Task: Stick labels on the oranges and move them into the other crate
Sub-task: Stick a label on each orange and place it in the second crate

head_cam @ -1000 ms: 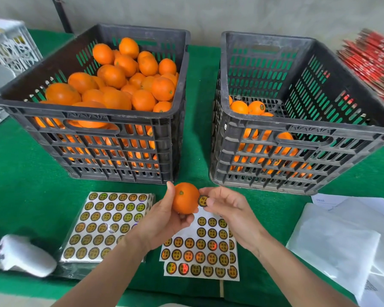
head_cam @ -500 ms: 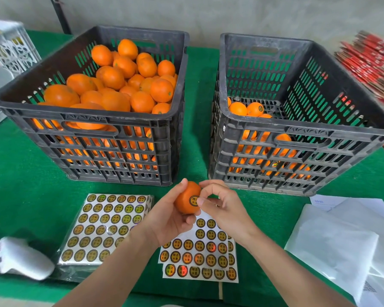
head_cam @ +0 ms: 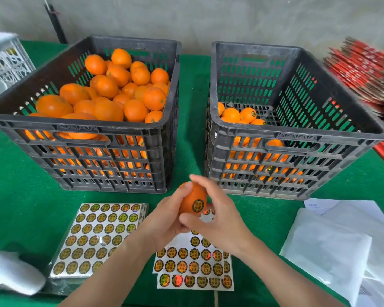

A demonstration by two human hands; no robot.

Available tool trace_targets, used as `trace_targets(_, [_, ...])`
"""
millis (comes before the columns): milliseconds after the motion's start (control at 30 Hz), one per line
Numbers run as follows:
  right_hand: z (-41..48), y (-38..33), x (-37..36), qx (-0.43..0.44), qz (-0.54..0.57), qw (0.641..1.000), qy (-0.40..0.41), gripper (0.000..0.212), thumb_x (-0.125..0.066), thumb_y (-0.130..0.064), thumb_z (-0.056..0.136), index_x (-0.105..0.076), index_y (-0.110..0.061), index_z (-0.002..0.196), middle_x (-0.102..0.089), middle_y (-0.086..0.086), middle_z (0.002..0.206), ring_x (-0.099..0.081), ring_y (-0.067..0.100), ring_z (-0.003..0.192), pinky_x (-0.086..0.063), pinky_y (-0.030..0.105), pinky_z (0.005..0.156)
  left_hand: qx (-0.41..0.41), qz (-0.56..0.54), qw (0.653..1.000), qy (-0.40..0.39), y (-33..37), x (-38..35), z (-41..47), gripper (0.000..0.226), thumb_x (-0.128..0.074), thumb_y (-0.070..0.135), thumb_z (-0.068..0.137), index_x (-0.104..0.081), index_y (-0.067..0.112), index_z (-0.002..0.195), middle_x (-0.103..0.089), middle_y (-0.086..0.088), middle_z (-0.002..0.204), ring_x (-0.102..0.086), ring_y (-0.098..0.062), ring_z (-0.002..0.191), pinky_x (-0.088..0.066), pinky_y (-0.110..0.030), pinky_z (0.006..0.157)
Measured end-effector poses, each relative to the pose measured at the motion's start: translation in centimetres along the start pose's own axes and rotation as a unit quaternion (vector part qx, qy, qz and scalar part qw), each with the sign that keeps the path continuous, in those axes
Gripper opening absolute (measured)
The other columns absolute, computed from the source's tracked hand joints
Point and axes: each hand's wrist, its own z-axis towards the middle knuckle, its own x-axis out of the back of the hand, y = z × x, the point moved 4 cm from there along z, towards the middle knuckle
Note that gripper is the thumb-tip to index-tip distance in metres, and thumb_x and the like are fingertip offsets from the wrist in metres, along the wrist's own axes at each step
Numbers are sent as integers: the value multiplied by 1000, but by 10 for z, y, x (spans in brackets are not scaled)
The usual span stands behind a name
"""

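Left hand [head_cam: 164, 218] cups orange [head_cam: 192, 197]; right hand [head_cam: 220, 220] seemingly pinches.

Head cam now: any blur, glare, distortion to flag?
Head view: soft, even light; black slatted plastic crates bow from wide-angle distortion; the right hand is motion-blurred at its fingertips; red stack at the right edge is smeared; holographic round stickers glint; round label on the held orange is sharp.

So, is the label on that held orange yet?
On: a round label lies flat on the orange, held between the left hand and right hand.
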Motion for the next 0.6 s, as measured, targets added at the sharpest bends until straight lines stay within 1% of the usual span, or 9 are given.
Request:
trace_targets(100, [5,-24,21,75,-62,992,80,65,-75,-26,72,-37,-46,121,-32,-36,119,-37,-12,112,-39,9,89,-68,147,987,22,31,-20,-5,71,-43,75,71,-64,14,100,-67,-12,82,-61,-25,76,-48,-29,65])
trace_targets(167, [12,-44,51,156,-67,970,172,62,-76,-19,69,-45,-30,121,-42,-18,120,-41,-9,109,-34,7,90,-178,222,956,69,66,-33,-7,52,-28,64,91,-65,28,84,-70,0,72,-65,-9,71,-50,-27,70])
trace_targets(233, [23,-61,90,220,-96,934,265,57,-74,-15,68,-50,-15,120,-45,-1,119,-44,5,111,-32,10,94,-365,270,889,55,106,-53,-11,37,-32,40,100,-67,31,90,-68,2,82,-62,-5,79,-49,-19,72])
trace_targets(267, [33,-66,111,223,-118,920,298,56,-72,-15,68,-51,-11,120,-45,3,119,-43,8,111,-31,9,94,-442,315,838,48,122,-64,-11,30,-36,28,98,-65,22,101,-65,-1,93,-59,-9,88,-47,-18,77])
trace_targets(333, [65,-67,154,164,-167,920,315,59,-71,-15,68,-51,-11,123,-47,9,121,-42,10,110,-26,3,90,-514,445,729,74,146,-82,3,28,-41,7,94,-62,2,112,-61,-11,108,-56,-18,102,-40,-18,88])
trace_targets(367, [85,-60,173,111,-199,930,290,60,-71,-14,69,-50,-14,125,-48,10,123,-44,14,110,-27,5,87,-510,495,698,87,156,-91,15,28,-42,1,93,-62,-1,113,-61,-15,112,-55,-22,107,-37,-19,91])
trace_targets(467, [145,-23,205,-46,-335,932,128,55,-66,-13,74,-50,-18,127,-55,11,124,-51,25,112,-35,21,81,-439,582,678,94,172,-107,54,28,-44,0,95,-62,3,115,-60,-13,120,-52,-25,115,-37,-28,97])
trace_targets(533, [171,6,206,-99,-424,900,-9,54,-64,-10,76,-50,-15,128,-55,11,127,-53,27,113,-39,24,77,-390,629,666,96,172,-109,72,27,-45,2,95,-63,5,114,-59,-12,120,-51,-25,114,-38,-30,95])
trace_targets(600, [185,36,201,-151,-495,847,-126,62,-68,-7,74,-48,-13,132,-52,12,132,-52,30,114,-46,31,80,-377,628,673,106,171,-107,79,27,-45,0,93,-65,4,110,-60,-11,118,-52,-24,112,-38,-26,91])
